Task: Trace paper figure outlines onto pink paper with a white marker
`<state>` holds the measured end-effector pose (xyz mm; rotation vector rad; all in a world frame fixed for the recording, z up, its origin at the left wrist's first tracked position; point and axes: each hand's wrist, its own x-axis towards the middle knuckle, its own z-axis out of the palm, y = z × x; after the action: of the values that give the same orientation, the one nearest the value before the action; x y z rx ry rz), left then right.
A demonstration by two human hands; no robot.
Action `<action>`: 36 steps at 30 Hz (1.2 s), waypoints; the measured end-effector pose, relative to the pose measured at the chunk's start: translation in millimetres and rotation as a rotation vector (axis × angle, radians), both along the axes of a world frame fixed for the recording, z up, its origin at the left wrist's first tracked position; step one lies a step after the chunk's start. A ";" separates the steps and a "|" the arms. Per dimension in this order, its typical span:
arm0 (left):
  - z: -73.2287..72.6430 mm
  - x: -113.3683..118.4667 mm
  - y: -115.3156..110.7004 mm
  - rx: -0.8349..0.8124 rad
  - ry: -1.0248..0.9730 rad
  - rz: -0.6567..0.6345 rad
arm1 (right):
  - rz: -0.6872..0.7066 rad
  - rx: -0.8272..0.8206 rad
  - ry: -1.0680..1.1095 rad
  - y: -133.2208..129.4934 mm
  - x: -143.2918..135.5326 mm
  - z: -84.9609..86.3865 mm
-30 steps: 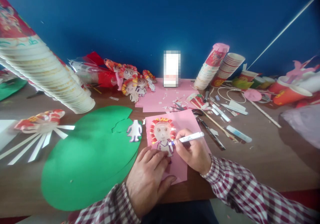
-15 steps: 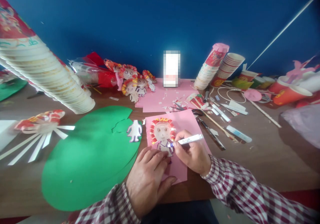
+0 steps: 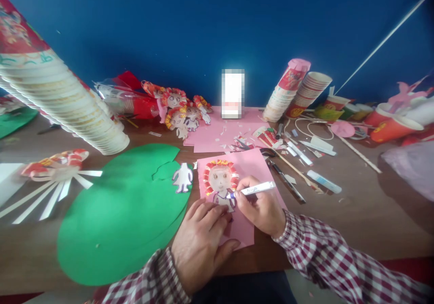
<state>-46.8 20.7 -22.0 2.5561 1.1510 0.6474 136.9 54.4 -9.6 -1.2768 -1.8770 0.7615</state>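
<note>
A pink sheet of paper lies before me with a paper doll on it, its round face framed in red and yellow. My left hand rests flat over the doll's lower body and the sheet's lower left, fingers outstretched. Between the fingers of my right hand is a white acrylic marker. The marker's purple tip meets the doll's body, which carries purple outlines. Left of the sheet, a small white paper figure edged in purple lies on a large green paper circle.
Tall stacks of paper cups lean at left and stand at right. Finished-looking paper dolls are piled at the back. Scissors and scraps lie behind the sheet. Pens, a glue stick and orange cups spread rightward.
Almost nothing differs. My right hand and the marker have shifted very slightly on the doll's body, while my left hand stays in place.
</note>
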 end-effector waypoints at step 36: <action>2.5 -0.1 0.2 -0.010 0.006 -0.007 | 0.008 0.002 -0.030 1.2 -1.6 0.0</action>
<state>-46.9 20.9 -19.4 2.5543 1.1431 0.6314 135.3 55.6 -9.6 -1.2868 -1.9078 0.7488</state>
